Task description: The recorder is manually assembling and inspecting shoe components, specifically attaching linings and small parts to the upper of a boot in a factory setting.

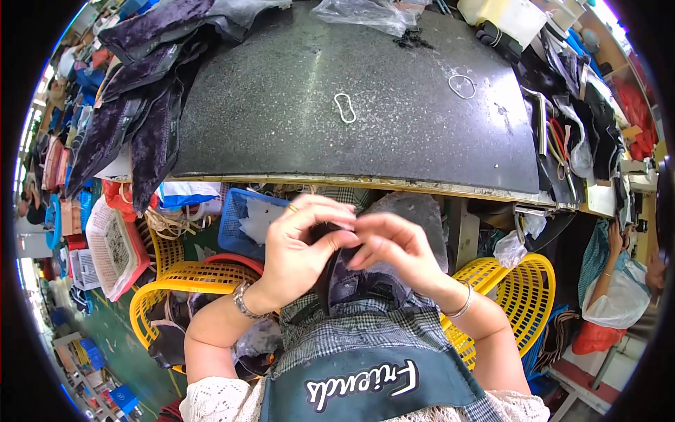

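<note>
Dark fabric piece (344,285): over the lap, below the front edge of the black tabletop (281,126), hanging from the fingertips toward the checked apron (358,327). Directly beneath the fingers; long axis roughly up and down in view, narrow dark edge toward the left side. Left hand (299,243) and right hand (404,250) about equally near, one to each side of the upper end. Left thumb and fingers together on the fabric; right fingers curled, blurred, cannot tell whether clamped or merely alongside. Both wrists angled inward, elbows spread wide.
</note>
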Demonstrator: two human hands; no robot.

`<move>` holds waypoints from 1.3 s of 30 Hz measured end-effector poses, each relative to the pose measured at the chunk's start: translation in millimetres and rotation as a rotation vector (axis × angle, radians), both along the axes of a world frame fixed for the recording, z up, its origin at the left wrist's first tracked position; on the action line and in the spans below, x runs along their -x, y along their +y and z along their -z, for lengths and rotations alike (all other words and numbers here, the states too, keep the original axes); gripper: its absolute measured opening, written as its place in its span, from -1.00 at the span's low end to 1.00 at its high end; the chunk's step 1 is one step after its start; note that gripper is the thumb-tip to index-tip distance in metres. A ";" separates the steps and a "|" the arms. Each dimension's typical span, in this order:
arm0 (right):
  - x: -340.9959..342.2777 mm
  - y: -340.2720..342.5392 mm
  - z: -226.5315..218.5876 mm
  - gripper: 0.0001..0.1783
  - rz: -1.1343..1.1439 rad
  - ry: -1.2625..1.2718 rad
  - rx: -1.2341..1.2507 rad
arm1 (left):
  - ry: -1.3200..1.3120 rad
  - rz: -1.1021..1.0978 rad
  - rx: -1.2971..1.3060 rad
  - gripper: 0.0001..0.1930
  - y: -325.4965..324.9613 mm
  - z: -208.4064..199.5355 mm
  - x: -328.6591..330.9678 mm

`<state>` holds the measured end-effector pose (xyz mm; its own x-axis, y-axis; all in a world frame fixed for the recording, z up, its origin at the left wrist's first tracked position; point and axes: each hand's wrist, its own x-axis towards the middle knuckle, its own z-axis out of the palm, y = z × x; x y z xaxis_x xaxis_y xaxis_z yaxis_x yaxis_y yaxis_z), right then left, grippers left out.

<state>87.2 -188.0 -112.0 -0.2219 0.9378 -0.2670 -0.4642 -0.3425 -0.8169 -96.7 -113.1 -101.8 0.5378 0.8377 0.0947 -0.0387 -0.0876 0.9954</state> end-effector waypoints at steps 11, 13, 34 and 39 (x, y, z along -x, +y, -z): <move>0.8 29.7 8.0 -0.82 -0.007 0.158 0.003 | -0.156 -0.005 0.410 -0.56 9.4 -5.3 -0.9; 7.9 31.0 1.2 -0.83 0.008 0.183 0.042 | -0.169 -0.064 0.261 -0.60 12.1 -0.5 3.0; 28.0 34.5 12.9 -0.87 0.117 0.526 0.171 | 0.067 0.113 0.049 -0.70 19.4 -9.8 20.3; -1.2 55.6 -4.0 -0.91 0.001 -0.298 -0.190 | 0.207 0.316 -0.814 -0.66 11.6 -17.3 12.0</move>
<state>88.5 -132.4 -108.1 -0.1595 0.9772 -0.1403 -0.1963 -0.1707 -0.9656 -108.7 -101.6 -84.6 0.8044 0.3630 0.4702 -0.0076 -0.7852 0.6192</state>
